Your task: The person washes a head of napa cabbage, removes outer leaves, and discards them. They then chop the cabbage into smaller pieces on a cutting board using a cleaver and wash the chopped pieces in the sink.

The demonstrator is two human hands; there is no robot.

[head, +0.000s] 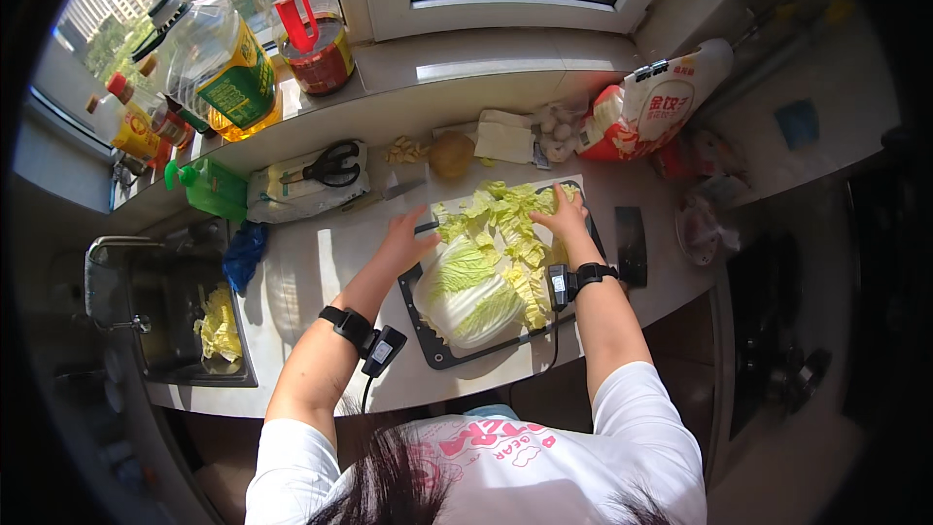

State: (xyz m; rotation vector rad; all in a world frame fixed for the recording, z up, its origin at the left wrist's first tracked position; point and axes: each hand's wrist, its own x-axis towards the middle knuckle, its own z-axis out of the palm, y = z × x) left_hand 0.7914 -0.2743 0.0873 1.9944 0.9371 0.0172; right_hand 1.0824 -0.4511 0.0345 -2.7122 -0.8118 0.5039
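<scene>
A head of napa cabbage (466, 292) lies on a dark-rimmed cutting board (441, 359), towards its near left side. Loose and torn cabbage leaves (514, 215) cover much of the board's far and right parts. My left hand (405, 239) is at the board's left edge beside the cabbage head, fingers apart, with nothing seen in it. Over the leaves at the far right corner is my right hand (565, 215), its fingers spread; whether the fingertips press on the leaves is hard to see. A dark, flat rectangular blade (630, 246) lies right of the board.
Left is a sink (157, 357) with cabbage leaves (219, 328) in it. Behind the board are black-handled scissors (335, 164) on a packet, garlic cloves (407, 150), a round brown item (450, 154) and a clipped bag (656, 106). Oil bottles (233, 80) line the sill.
</scene>
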